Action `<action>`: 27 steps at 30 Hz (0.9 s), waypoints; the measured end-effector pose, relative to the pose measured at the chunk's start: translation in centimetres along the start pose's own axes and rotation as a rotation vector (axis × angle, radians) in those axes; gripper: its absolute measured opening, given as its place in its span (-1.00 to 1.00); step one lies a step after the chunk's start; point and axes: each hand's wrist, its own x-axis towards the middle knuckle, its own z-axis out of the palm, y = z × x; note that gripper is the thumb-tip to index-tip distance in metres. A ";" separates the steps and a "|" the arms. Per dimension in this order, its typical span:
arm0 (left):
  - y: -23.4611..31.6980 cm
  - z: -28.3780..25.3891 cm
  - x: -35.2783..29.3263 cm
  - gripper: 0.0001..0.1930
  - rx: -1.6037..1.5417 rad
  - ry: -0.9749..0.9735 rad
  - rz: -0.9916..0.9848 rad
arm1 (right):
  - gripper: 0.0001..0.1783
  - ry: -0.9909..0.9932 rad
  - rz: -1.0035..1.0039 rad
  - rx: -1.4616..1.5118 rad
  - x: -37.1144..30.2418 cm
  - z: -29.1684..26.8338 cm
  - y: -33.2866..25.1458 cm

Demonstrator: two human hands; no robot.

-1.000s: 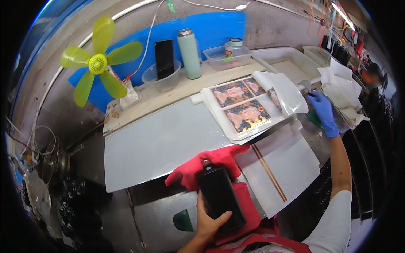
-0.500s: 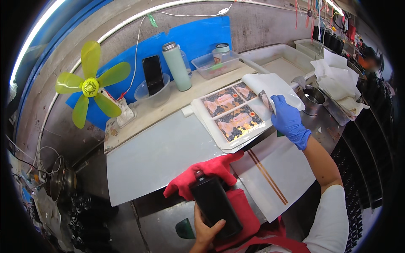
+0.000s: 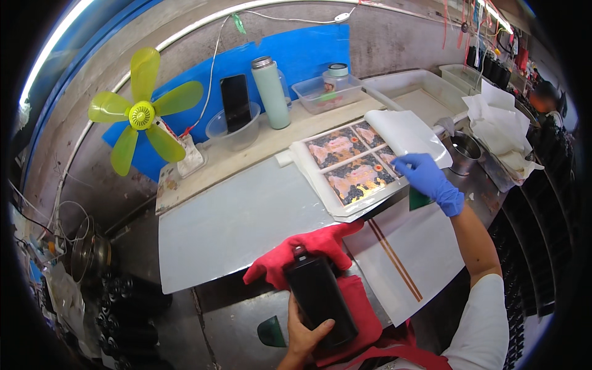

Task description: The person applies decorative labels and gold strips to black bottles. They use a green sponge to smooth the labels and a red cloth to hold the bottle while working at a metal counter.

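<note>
- Far left there's a yellow-green fan [image 3: 142,115]; then, on the metal counter [image 3: 229,320], a dark green piece [image 3: 271,332].
- Left hand [image 3: 303,336], bare, is wrapped around the black bottle [image 3: 320,301], which lies over a red cloth [image 3: 365,302]. No real change there.
- Behind it sits the printed sheet [image 3: 357,183]. Its right-hand panel [image 3: 383,153] looks flat now; half a second ago it was curled up with the white top sheet [image 3: 410,132].
- Right hand [image 3: 425,177], blue glove, fingers close together at that panel's edge; can't tell if they're pinching it. I'd say that panel's getting the attention.
- Metal cup [image 3: 464,154] just beyond the glove.
</note>
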 end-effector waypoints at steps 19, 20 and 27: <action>-0.2 0.0 0.3 0.05 -0.033 -0.025 0.029 | -0.45 -0.151 0.078 -0.171 8.2 -5.1 5.3; -0.3 -0.2 0.2 0.05 -0.030 -0.019 0.024 | -0.44 -0.088 0.111 0.049 7.8 -5.9 6.1; -0.4 -0.4 0.1 0.07 0.015 0.010 0.013 | -0.45 0.326 0.134 0.373 4.1 -16.3 10.6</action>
